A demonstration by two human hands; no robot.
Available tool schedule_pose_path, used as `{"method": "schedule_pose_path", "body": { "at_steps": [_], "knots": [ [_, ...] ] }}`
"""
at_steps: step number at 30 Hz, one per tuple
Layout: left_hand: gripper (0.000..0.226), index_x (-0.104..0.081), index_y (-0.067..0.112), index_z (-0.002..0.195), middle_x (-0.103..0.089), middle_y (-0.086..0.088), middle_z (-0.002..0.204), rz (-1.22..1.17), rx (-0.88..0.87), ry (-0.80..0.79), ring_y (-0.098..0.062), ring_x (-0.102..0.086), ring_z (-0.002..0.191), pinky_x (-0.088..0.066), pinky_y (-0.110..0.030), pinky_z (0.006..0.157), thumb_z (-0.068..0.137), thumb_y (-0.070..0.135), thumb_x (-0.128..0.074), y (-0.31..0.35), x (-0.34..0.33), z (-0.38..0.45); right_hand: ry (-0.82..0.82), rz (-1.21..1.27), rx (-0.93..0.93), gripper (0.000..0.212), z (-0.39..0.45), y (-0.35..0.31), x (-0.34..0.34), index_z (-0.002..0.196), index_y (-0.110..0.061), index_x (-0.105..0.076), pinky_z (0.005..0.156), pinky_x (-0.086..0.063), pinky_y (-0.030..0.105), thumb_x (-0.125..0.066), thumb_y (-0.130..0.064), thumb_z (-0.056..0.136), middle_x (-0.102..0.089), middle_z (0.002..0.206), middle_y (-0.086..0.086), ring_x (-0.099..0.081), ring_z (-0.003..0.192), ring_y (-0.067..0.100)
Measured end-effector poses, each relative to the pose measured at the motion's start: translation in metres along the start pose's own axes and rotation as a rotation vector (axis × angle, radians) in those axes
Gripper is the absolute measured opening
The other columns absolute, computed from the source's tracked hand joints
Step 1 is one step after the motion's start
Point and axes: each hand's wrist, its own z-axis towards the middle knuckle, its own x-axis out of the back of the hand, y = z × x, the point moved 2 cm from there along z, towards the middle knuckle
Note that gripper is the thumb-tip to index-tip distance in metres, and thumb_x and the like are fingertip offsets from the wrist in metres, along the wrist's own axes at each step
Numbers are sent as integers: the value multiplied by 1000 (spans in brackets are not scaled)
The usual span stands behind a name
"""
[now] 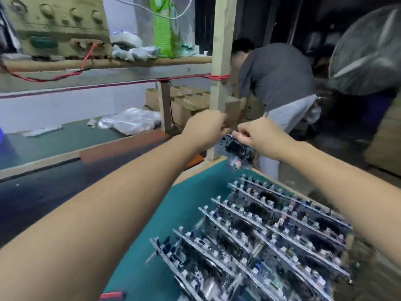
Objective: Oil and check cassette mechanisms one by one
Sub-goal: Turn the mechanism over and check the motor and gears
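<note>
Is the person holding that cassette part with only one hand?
No, both the left hand and the right hand hold the cassette mechanism up in the air beyond the green table.

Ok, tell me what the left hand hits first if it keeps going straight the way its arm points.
Likely the wooden post right beyond the left hand, though depth is unclear. The cassette mechanism it grips sits just below that line.
</note>
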Motion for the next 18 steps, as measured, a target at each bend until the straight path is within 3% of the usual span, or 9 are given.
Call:
{"method": "schedule_pose_path", "body": {
  "at_steps": [6, 10, 12, 14, 16, 18],
  "knots": [
    [34, -52, 4, 126, -53, -16, 129, -89, -69, -305, -32, -51, 117, -41, -38, 94, 96, 17, -43, 8, -83, 22, -172, -46, -118, 45, -4, 44, -54, 58, -20, -29, 60, -21, 33, -42, -29, 101, -34, 55, -1, -40, 67, 23],
    [52, -25, 7, 148, -26, -11, 154, -109, -62, -516, -27, -32, 138, -28, -32, 108, 98, 12, -41, 15, -113, 16, -296, -32, -160, 45, -12, 50, -75, 59, -20, -28, 62, -26, 34, -40, -31, 101, -42, 59, 2, -49, 75, 29],
    [62, -9, 13, 152, -7, -7, 160, -102, -63, -596, -26, -20, 144, -20, -34, 115, 99, 8, -39, 15, -116, 11, -317, -115, -173, 43, -16, 50, -77, 62, -20, -30, 63, -27, 32, -38, -37, 101, -59, 76, 10, -57, 86, 31],
    [66, -3, 18, 153, 1, -5, 161, -143, -42, -583, -26, -15, 145, -19, -37, 116, 99, 6, -40, 14, -105, 4, -275, -277, -181, 39, -16, 46, -69, 76, -16, -41, 63, -32, 31, -35, -48, 99, -64, 94, 11, -60, 91, 29],
    [61, -13, 17, 152, -8, -7, 160, -144, -27, -513, -27, -22, 142, -24, -39, 114, 99, 12, -42, 14, -82, -6, -198, -372, -163, 39, -14, 33, -52, 91, -16, -46, 60, -34, 30, -35, -54, 97, -64, 96, 7, -60, 86, 27],
    [47, -36, 14, 143, -35, -11, 147, -116, 9, -416, -28, -39, 131, -37, -40, 104, 98, 19, -46, 12, -49, -21, -98, -314, -126, 33, -14, 6, -29, 88, -20, -42, 56, -31, 30, -37, -51, 96, -64, 91, 3, -52, 74, 22]
  ]
}}
